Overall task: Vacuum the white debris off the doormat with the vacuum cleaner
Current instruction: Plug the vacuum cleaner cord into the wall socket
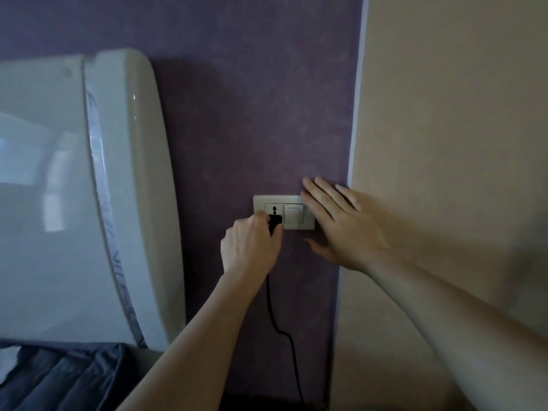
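One black plug [275, 221] sits at the one socket [274, 208] in the white wall plate [275, 199]. The left hand [250, 247] curls its fingers round the plug, at the plate's lower left corner. One black cord [271, 304] hangs down below the plate from that hand. The right hand [344, 223] lies flat with its fingers spread, touching the plate's right end, beside the one switch [293, 215].

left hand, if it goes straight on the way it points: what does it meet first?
The socket in the white wall plate: the left hand grips the black plug right at it. Depth is unclear, so the plug may already be partly in.
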Demonstrator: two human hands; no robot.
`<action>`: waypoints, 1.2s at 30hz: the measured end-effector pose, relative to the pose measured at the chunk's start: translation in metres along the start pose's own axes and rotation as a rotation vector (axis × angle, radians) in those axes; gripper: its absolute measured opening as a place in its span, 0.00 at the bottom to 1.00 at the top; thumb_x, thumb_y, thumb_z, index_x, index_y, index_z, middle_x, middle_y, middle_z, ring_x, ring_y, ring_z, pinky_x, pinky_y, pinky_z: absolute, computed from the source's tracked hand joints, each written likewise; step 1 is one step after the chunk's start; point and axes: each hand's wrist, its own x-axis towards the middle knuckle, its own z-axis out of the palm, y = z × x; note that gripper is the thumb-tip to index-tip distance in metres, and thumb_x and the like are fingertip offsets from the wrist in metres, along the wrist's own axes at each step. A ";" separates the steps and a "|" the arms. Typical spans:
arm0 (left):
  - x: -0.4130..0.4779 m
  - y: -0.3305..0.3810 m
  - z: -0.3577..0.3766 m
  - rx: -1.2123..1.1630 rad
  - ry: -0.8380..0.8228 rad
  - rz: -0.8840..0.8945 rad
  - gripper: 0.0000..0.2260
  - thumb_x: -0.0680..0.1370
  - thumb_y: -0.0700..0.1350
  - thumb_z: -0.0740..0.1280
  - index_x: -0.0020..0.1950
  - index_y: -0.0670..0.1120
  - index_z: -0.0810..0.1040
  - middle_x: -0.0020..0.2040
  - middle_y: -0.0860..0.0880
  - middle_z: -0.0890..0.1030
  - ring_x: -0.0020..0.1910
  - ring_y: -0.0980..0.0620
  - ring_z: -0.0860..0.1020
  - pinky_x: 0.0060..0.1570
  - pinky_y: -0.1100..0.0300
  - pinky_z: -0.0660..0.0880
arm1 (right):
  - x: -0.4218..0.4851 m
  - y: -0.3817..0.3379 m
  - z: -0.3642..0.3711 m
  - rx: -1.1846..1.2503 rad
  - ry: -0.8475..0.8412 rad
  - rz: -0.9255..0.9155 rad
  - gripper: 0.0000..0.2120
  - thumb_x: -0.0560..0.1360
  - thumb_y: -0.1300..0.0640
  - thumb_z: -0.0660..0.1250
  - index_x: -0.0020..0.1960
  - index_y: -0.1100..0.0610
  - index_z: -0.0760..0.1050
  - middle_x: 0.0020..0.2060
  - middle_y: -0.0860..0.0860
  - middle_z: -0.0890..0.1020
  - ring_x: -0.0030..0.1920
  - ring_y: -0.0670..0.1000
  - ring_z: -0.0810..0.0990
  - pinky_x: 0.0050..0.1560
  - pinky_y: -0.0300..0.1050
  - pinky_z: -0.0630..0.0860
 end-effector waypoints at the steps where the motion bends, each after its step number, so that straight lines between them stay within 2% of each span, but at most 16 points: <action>1: -0.004 0.000 -0.005 0.028 -0.005 0.025 0.14 0.78 0.58 0.64 0.55 0.50 0.78 0.47 0.53 0.82 0.46 0.49 0.81 0.39 0.55 0.75 | 0.000 0.000 -0.006 0.046 -0.041 0.000 0.39 0.75 0.43 0.69 0.79 0.60 0.64 0.80 0.56 0.63 0.80 0.55 0.61 0.78 0.55 0.62; 3: -0.015 -0.001 -0.013 0.060 0.031 0.081 0.18 0.78 0.59 0.63 0.61 0.49 0.75 0.53 0.53 0.80 0.54 0.49 0.77 0.41 0.56 0.73 | -0.005 0.002 -0.014 0.196 -0.076 0.025 0.37 0.76 0.46 0.71 0.78 0.60 0.65 0.78 0.56 0.66 0.78 0.57 0.64 0.74 0.58 0.68; 5: -0.031 -0.001 -0.015 0.096 0.076 0.169 0.21 0.78 0.59 0.64 0.65 0.49 0.73 0.58 0.51 0.78 0.59 0.48 0.74 0.47 0.54 0.75 | -0.021 0.005 -0.021 0.314 -0.054 0.056 0.32 0.77 0.48 0.69 0.77 0.61 0.67 0.76 0.57 0.69 0.75 0.59 0.68 0.71 0.59 0.72; 7: -0.048 0.003 -0.009 0.108 0.114 0.299 0.20 0.76 0.57 0.66 0.65 0.48 0.75 0.60 0.50 0.78 0.60 0.47 0.74 0.53 0.50 0.75 | -0.047 0.008 -0.030 0.349 -0.052 0.087 0.28 0.77 0.48 0.64 0.74 0.61 0.71 0.72 0.57 0.73 0.70 0.60 0.73 0.68 0.57 0.74; 9: -0.063 0.010 0.000 0.079 0.128 0.407 0.19 0.75 0.55 0.67 0.63 0.49 0.77 0.59 0.52 0.79 0.58 0.48 0.76 0.54 0.50 0.74 | -0.077 0.010 -0.040 0.341 -0.098 0.109 0.27 0.75 0.49 0.63 0.71 0.60 0.74 0.68 0.57 0.76 0.65 0.59 0.76 0.65 0.53 0.74; 13: -0.076 0.032 0.022 0.029 0.025 0.494 0.21 0.73 0.56 0.69 0.63 0.49 0.78 0.59 0.52 0.80 0.58 0.49 0.77 0.52 0.51 0.75 | -0.132 0.019 -0.050 0.222 -0.265 0.122 0.25 0.73 0.48 0.65 0.68 0.55 0.76 0.64 0.54 0.79 0.64 0.57 0.78 0.65 0.51 0.74; 17: -0.058 0.067 0.012 0.008 -0.142 0.506 0.24 0.73 0.57 0.65 0.66 0.49 0.76 0.62 0.54 0.79 0.59 0.51 0.77 0.54 0.52 0.76 | -0.138 0.046 -0.079 0.238 -0.420 0.196 0.24 0.74 0.46 0.65 0.69 0.52 0.76 0.65 0.51 0.79 0.66 0.54 0.77 0.67 0.50 0.73; 20: -0.033 0.103 -0.021 -0.006 -0.251 0.540 0.24 0.74 0.58 0.62 0.67 0.49 0.76 0.62 0.53 0.79 0.60 0.51 0.77 0.54 0.52 0.77 | -0.114 0.071 -0.122 0.273 -0.457 0.264 0.23 0.75 0.46 0.65 0.69 0.52 0.76 0.64 0.51 0.79 0.66 0.54 0.77 0.66 0.52 0.75; 24: 0.012 0.151 -0.084 -0.013 -0.312 0.569 0.24 0.74 0.57 0.61 0.66 0.48 0.77 0.62 0.52 0.80 0.59 0.50 0.78 0.56 0.51 0.77 | -0.060 0.102 -0.187 0.254 -0.489 0.329 0.23 0.74 0.46 0.64 0.67 0.51 0.76 0.62 0.50 0.81 0.64 0.53 0.79 0.64 0.51 0.77; 29: 0.065 0.201 -0.184 -0.043 -0.389 0.611 0.24 0.75 0.58 0.61 0.67 0.49 0.77 0.63 0.52 0.79 0.61 0.50 0.77 0.58 0.50 0.76 | 0.023 0.134 -0.278 0.236 -0.560 0.382 0.26 0.71 0.46 0.72 0.67 0.51 0.77 0.62 0.50 0.81 0.63 0.54 0.80 0.63 0.51 0.77; 33: 0.094 0.226 -0.264 -0.077 -0.457 0.636 0.25 0.75 0.59 0.61 0.68 0.49 0.75 0.64 0.51 0.79 0.62 0.51 0.77 0.59 0.50 0.76 | 0.089 0.142 -0.354 0.287 -0.556 0.504 0.25 0.76 0.44 0.62 0.70 0.51 0.75 0.64 0.50 0.80 0.65 0.53 0.78 0.65 0.51 0.75; 36: 0.105 0.232 -0.305 -0.081 -0.484 0.663 0.25 0.76 0.60 0.60 0.69 0.49 0.74 0.65 0.51 0.78 0.63 0.51 0.76 0.62 0.50 0.75 | 0.119 0.139 -0.396 0.304 -0.556 0.575 0.27 0.76 0.44 0.60 0.72 0.52 0.74 0.67 0.51 0.78 0.67 0.53 0.76 0.67 0.52 0.74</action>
